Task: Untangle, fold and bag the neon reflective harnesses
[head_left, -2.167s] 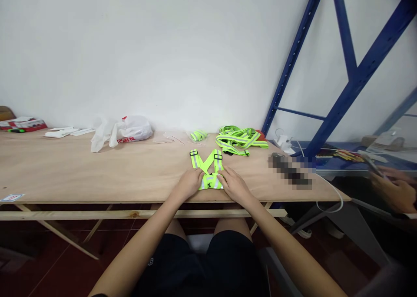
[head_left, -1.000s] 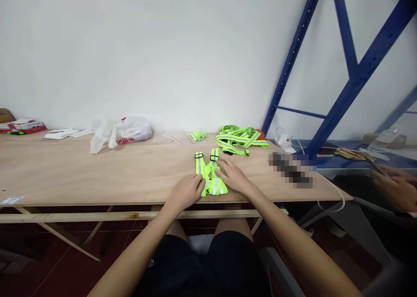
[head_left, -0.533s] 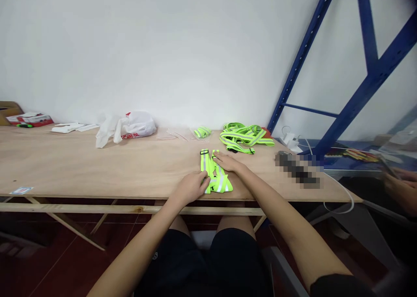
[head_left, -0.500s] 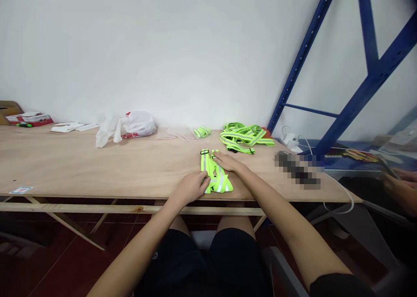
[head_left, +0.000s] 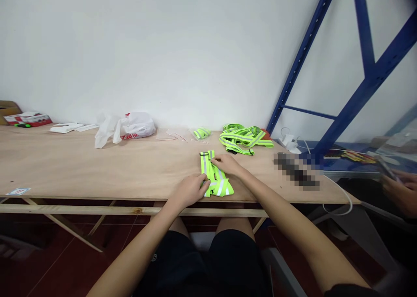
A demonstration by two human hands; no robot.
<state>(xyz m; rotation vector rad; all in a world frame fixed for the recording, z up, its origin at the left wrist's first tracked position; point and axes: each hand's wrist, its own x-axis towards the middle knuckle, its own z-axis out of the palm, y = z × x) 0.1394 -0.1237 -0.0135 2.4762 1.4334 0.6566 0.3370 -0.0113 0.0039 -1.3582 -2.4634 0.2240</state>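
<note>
A folded neon-green reflective strap point(head_left: 222, 187) with silvery stripes lies near the front edge of the wooden table point(head_left: 156, 171), a black buckle at its upper left end. My left hand point(head_left: 193, 188) is closed on the strap's lower left side, fingertips partly hidden. On the upper right part, my right hand point(head_left: 225, 163) pinches the strap between thumb and fingers. Behind it lies a loose pile of similar green straps point(head_left: 244, 136). A clear bag holding a folded green strap point(head_left: 202, 133) sits to the left of that pile.
White plastic bag point(head_left: 138, 124), papers point(head_left: 70, 127) and a red-white box point(head_left: 28, 119) stand along the wall side. At right are a blurred dark object point(head_left: 296, 171), a white cable point(head_left: 345, 193), a blue metal frame point(head_left: 352, 93) and another person's hands point(head_left: 400, 188) with a phone.
My right hand has gone from lying flat with fingers stretched to a pinch on the strap. The strap's right-hand length has shifted left at the top, beside the buckled end.
</note>
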